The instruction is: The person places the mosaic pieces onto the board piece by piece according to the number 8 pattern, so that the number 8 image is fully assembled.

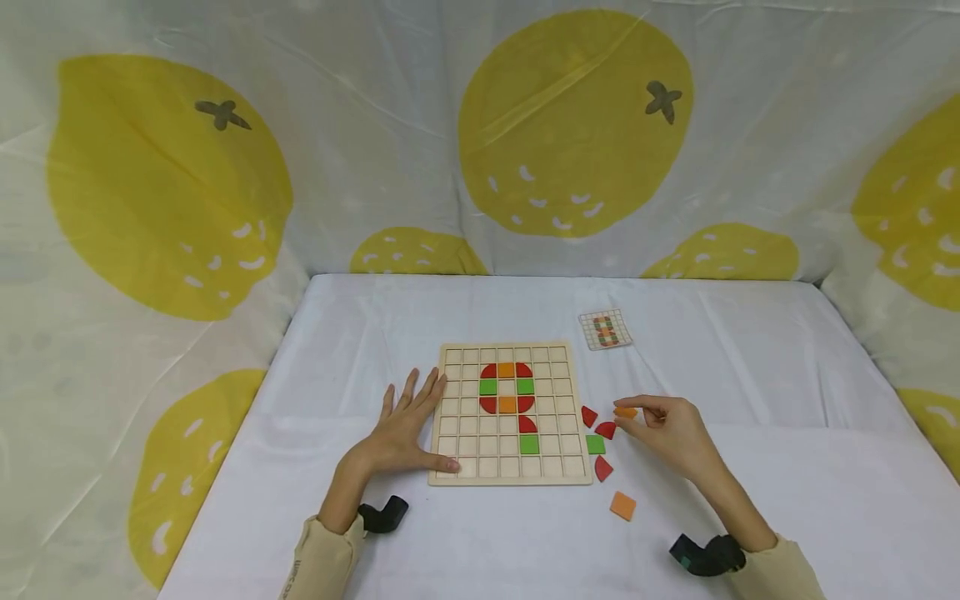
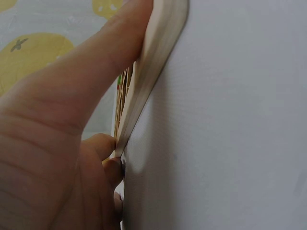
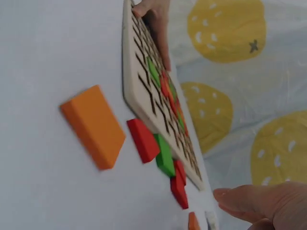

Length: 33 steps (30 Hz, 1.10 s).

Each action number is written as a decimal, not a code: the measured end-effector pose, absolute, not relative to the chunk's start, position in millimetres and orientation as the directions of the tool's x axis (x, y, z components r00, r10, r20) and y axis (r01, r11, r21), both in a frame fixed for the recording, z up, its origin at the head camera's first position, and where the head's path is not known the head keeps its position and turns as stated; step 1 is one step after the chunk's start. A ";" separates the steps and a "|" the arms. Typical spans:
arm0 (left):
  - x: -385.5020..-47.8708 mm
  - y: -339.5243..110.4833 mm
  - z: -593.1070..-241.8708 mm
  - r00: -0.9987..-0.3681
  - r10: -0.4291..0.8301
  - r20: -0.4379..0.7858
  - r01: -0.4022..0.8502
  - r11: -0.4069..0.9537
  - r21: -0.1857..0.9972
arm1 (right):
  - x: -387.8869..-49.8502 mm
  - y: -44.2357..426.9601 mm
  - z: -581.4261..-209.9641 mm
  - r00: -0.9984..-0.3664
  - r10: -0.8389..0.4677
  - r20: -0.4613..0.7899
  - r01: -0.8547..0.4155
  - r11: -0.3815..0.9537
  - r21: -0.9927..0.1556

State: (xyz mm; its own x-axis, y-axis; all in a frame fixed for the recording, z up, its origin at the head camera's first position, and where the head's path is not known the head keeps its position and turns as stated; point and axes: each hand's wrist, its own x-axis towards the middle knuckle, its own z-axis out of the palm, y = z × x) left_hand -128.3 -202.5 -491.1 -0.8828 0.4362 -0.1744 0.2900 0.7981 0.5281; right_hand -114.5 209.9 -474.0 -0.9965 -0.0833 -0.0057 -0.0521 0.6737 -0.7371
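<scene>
The left hand [image 1: 399, 438] spreads wide on the left edge of the board [image 1: 490, 447]. Right of it, the right hand [image 1: 670, 430] stands narrow about an orange tile [image 1: 627, 412]; whether it grips, I cannot tell. Picking seems the step, calling next for a firm pinch.

Blocked left of the gridded board [image 1: 487, 425] by the left hand [image 1: 399, 435]; crowded on the right by loose red quarter-circle tiles [image 1: 603, 468] and a green square tile [image 1: 596, 444]. Passable between pattern card [image 1: 605, 330] and right hand [image 1: 667, 432], roomy rightward across white tablecloth [image 1: 795, 367]!
</scene>
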 end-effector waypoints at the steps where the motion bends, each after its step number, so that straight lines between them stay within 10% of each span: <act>1: -128.1 -202.7 -490.8 -0.883 0.436 -0.172 0.289 0.796 0.532 | -113.0 213.4 -476.2 -0.997 -0.073 -0.006 -0.046 0.688 -0.724; 33: -131.5 -200.3 -493.6 -0.892 0.416 -0.178 0.269 0.803 0.532 | -109.9 218.0 -495.0 -0.988 -0.096 -0.120 0.034 0.627 -0.778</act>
State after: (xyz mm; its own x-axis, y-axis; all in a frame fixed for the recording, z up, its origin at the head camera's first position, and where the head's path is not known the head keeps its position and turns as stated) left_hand -131.5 -200.3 -493.6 -0.8919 0.4159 -0.1777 0.2686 0.8031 0.5318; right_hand -109.9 218.0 -495.0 -0.9882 -0.0959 -0.1198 0.0335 0.6268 -0.7784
